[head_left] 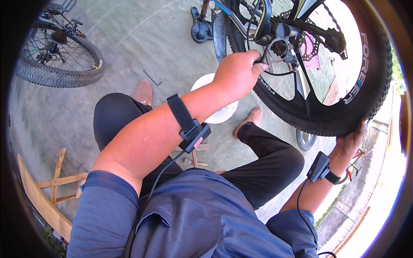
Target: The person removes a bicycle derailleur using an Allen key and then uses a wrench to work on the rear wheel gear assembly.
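From the head view, my left hand (pixel 238 75) sits upper centre, fist closed on a dark tool (pixel 263 58) at the hub (pixel 282 45) of the black bicycle wheel (pixel 335 116) — the hub lies just right of my knuckles, the tool's long axis running up and to the right. My right hand (pixel 350 139), at the right edge, cups the tyre from below, fingers wrapped on the tread. White lettering curves along the rim; a white bowl (pixel 219 114) lies on the floor under my left wrist.
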### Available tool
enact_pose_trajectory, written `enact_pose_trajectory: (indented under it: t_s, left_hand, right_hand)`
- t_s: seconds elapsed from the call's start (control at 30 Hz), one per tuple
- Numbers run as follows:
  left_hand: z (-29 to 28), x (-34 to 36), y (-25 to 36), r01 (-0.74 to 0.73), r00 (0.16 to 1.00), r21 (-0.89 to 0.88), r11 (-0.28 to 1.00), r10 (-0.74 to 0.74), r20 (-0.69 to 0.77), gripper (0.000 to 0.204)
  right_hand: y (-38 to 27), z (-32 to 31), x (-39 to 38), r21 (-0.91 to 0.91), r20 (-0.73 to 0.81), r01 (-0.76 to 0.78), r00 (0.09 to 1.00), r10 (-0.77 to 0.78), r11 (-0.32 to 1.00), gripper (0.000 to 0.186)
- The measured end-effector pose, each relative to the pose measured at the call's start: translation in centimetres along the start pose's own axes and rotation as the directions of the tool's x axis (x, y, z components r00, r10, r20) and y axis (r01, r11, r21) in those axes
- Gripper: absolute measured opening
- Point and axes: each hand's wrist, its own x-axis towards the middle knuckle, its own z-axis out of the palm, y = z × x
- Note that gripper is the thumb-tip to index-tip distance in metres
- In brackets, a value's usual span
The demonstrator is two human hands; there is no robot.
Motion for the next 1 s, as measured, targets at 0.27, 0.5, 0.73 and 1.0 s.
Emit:
enact_pose_trajectory:
  t_s: [0.27,0.5,0.73,1.0]
  left_hand:
    - [1.0,-1.5,0.1,0.216,0.976,-0.090,0.972,-0.215,0.028,0.033]
    - [3.1,-1.6,0.3,0.211,0.977,-0.151,0.966,-0.203,0.065,0.034]
    - [2.9,-1.8,5.9,0.560,0.828,-0.638,0.529,-0.383,0.409,0.030]
    - [2.3,-1.3,8.4,0.594,0.798,-0.766,0.246,-0.295,0.525,0.024]
  right_hand:
    - [0.0,0.4,-0.2,0.044,0.068,0.009,0.998,-0.012,0.999,0.054]
    - [-0.1,1.7,-0.5,0.026,0.021,0.036,0.999,-0.037,0.999,0.050]
    - [-0.1,2.5,-1.0,-0.022,-0.062,0.044,0.997,-0.045,0.999,0.051]
    - [0.2,1.7,-0.9,0.023,-0.013,0.053,0.999,-0.053,0.998,0.051]
